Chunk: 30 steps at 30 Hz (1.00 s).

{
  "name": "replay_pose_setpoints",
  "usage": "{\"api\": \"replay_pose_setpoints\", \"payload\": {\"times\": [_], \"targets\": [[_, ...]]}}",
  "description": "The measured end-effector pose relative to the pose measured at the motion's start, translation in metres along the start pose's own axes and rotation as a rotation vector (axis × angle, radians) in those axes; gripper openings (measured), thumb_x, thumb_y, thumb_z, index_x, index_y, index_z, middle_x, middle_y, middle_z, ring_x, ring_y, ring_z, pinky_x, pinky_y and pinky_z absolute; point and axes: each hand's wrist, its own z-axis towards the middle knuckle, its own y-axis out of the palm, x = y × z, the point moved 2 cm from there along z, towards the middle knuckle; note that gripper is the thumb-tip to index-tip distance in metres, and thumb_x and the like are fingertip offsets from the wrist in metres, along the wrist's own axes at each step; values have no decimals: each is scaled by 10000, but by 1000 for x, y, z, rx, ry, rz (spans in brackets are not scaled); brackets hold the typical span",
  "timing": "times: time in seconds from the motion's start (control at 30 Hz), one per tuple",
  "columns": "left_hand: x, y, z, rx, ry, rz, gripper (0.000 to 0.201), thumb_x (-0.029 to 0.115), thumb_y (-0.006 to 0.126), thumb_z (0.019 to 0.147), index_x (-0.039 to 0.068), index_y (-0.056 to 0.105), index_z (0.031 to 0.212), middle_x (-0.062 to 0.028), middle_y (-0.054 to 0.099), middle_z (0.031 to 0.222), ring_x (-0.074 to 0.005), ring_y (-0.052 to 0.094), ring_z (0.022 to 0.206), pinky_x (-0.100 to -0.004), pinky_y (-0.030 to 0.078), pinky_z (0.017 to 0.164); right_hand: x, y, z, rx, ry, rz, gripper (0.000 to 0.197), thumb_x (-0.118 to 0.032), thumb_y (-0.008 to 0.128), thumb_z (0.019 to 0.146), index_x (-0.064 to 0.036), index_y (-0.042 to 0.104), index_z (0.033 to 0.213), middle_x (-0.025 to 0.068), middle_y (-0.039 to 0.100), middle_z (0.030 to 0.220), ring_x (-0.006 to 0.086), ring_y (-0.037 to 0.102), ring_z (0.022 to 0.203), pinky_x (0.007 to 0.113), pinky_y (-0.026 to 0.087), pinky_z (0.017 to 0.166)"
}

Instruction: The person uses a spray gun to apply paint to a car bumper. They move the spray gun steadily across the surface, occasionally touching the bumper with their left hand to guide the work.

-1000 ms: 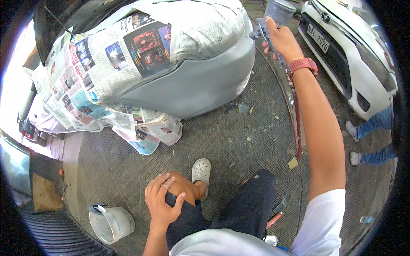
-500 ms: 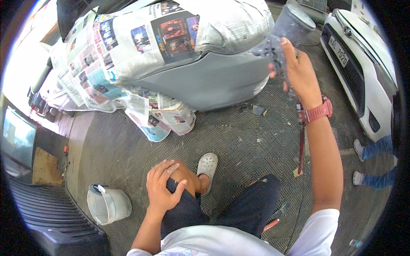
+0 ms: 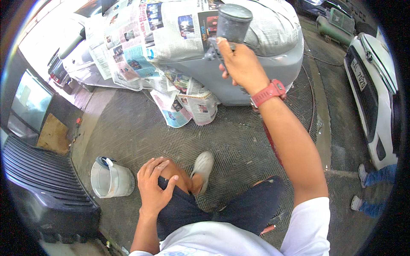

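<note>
A spray gun (image 3: 232,24) with a dark cup on top is gripped in my right hand (image 3: 244,64), which wears a red watch (image 3: 269,92) at the wrist. The gun is in front of a grey-coated car bumper (image 3: 239,81), apart from it as far as I can judge. Newspaper sheets (image 3: 171,36) cover the car body above and to the left of the bumper. A red hose (image 3: 272,143) trails down below my right forearm. My left hand (image 3: 154,183) rests on my left knee, fingers stretched out and holding nothing.
A translucent bucket (image 3: 121,179) stands on the patterned floor to the left, beside a black ribbed plastic part (image 3: 38,183). At the right is a white car (image 3: 371,102), with a person's legs in jeans (image 3: 380,176) near it. A green tank (image 3: 335,30) lies far right.
My right hand has swung left with the spray gun, along the bumper. The view has shifted too. My left hand stays on the knee.
</note>
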Motion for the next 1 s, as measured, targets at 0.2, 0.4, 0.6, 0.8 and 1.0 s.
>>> {"api": "replay_pose_setpoints", "payload": {"times": [0.2, 0.4, 0.6, 0.8, 1.0], "targets": [[-30, 57, 0, -188, -45, 32, 544, 359, 867, 880, 113, 737, 1347, -165, 619, 1504, -410, 523, 1460, -631, 336, 1262, -33, 82, 21, 82, -154, -108, 653, -539, 500, 1102, 38, 802, 1054, 359, 748, 989, 567, 711, 1019, 622, 545, 954], [-68, 81, -9, -93, -124, 82, 480, 356, 871, 872, 140, 758, 1285, -130, 640, 1469, -387, 554, 1423, -630, 340, 1265, -32, 162, 6, 124, -251, -38, 562, -488, 549, 1102, 22, 783, 1136, 345, 743, 914, 557, 723, 956, 611, 569, 889], [-105, 89, 1, -156, -170, 44, 442, 350, 851, 895, 156, 774, 1284, -123, 671, 1441, -379, 574, 1381, -557, 395, 1217, 46, 220, -51, 370, -269, 144, 511, -335, 586, 1103, 41, 674, 1438, 364, 743, 1186, 527, 733, 1082, 546, 585, 940], [-138, 106, 7, -172, -189, 1, 421, 354, 843, 913, 167, 788, 1286, -110, 676, 1451, -373, 565, 1407, -541, 390, 1228, 148, 253, -104, 728, -156, 148, 546, -305, 567, 1133, 13, 569, 1577, 295, 756, 1265, 455, 779, 1036, 519, 617, 898], [-164, 129, 24, -232, -163, -77, 382, 360, 827, 932, 175, 807, 1267, -105, 693, 1438, -366, 588, 1393, -530, 402, 1217, 221, 269, -143, 898, 135, 242, 519, -336, 495, 1178, 21, 604, 1539, 214, 778, 1098, 281, 774, 862, 425, 625, 774]]}}
